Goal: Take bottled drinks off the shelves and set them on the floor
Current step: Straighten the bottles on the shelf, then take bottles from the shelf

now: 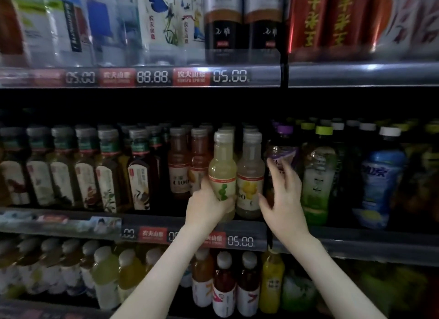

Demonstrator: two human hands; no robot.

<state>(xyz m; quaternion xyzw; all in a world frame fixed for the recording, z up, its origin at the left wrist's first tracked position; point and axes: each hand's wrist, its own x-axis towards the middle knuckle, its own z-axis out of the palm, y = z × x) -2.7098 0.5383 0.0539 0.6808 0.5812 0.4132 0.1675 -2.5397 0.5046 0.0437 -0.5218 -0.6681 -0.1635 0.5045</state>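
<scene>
Two hands are reaching up. The left hand [204,207] is gripping a pale green bottle [222,166] low on its body, fingers curling round it. That bottle is standing upright, cap pointing up, at the shelf [356,242] edge. The right hand [282,200] is hovering with fingers [275,166] spread, a yellow bottle [250,176] beside its thumb, a dark bottle [282,150] behind its fingertips.

Single head view, wide-angle, facing the middle shelf [213,233] straight on and slightly down, close up; rows above and below it fill the frame.
</scene>
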